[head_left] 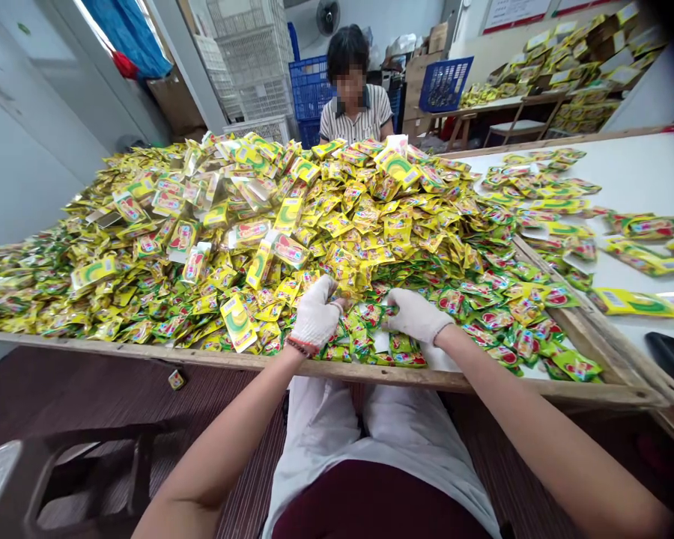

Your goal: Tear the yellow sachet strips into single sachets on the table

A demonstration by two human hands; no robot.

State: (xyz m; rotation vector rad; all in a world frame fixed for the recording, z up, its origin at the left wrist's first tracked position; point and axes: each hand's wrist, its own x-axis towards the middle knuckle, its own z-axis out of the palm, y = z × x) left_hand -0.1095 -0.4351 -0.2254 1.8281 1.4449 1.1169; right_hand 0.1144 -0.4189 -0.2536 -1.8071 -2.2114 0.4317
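A huge heap of small yellow and green sachets (269, 217) covers a wooden-rimmed table (371, 372). Both my hands wear white gloves and rest at the heap's near edge. My left hand (314, 316) has its fingers curled round a few sachets, with a bracelet at the wrist. My right hand (416, 314) lies knuckles-up on the sachets, fingers bent into the pile; what they hold is hidden.
A person in a striped shirt (355, 112) sits at the far side. A white table (634, 180) on the right carries more sachets and long yellow packs (634, 302). Blue and white crates (308, 86) stand behind. One sachet (176, 379) lies on the floor.
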